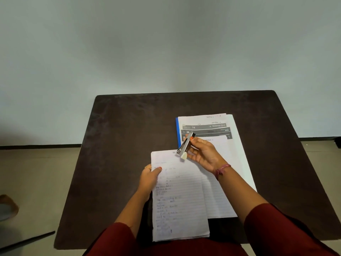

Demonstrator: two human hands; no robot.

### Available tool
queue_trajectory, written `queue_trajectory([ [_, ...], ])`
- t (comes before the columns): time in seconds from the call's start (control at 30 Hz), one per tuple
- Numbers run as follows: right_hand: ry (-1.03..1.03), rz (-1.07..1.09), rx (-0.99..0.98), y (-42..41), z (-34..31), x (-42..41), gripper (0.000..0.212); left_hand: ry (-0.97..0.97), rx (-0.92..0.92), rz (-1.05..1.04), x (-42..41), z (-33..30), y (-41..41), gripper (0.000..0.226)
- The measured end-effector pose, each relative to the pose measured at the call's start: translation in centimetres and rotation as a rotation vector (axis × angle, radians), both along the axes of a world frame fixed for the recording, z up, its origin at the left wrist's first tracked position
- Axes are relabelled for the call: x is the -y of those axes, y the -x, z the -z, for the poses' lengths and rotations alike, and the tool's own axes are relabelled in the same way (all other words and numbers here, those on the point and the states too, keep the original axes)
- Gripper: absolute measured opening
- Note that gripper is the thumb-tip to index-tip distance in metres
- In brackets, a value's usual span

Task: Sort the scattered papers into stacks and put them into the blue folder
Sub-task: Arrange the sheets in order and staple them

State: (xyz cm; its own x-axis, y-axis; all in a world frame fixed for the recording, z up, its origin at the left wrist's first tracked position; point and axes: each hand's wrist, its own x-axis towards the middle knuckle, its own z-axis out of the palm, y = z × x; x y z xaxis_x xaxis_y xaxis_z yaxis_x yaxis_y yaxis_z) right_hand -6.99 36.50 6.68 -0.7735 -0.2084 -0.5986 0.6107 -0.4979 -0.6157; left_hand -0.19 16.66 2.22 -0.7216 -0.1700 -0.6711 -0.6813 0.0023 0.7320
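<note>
A: Looking down from the head camera. Holding a lined stack of papers point(180, 196) by its left edge with the left hand point(149, 177), thumb pressing on the top sheet. Pinching a small metal stapler point(185, 145) in the right hand point(203, 156), fingers curled around it.

B: And lying where, the stack?

A: Lying with the long axis running near to far, hanging over the near edge of the dark table point(120, 145). Hovering the stapler just over the far right corner, so the right hand being the nearer one to that corner.

B: And the blue folder point(177, 132)?

A: Resting farther and to the right, mostly hidden under printed and lined sheets point(227, 163), showing only a thin blue strip.

B: Probably stapling next, then.
</note>
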Motion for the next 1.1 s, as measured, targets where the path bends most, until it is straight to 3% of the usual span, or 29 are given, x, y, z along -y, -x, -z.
queue_trajectory([
  [0.2,-0.211,-0.215,-0.133,1.9,0.6,3.5,0.028,-0.117,0.008,-0.027,0.7,0.1,0.0,0.016],
  [0.4,-0.443,-0.614,-0.389,4.0,0.5,5.2,0.025,-0.188,0.026,-0.041,0.5,0.2,-0.2,0.020],
  [0.63,-0.555,-0.926,-0.403,4.8,1.2,6.0,0.019,-0.173,0.037,-0.023,0.6,0.2,-0.3,0.016],
  [0.83,-0.555,-0.895,-0.392,4.6,1.8,5.6,0.017,-0.143,0.040,-0.023,0.4,0.7,0.0,0.023],
  [1.1,-0.372,-0.497,-0.277,4.5,1.3,3.9,0.020,-0.136,0.042,-0.041,0.2,0.9,0.2,0.021],
])
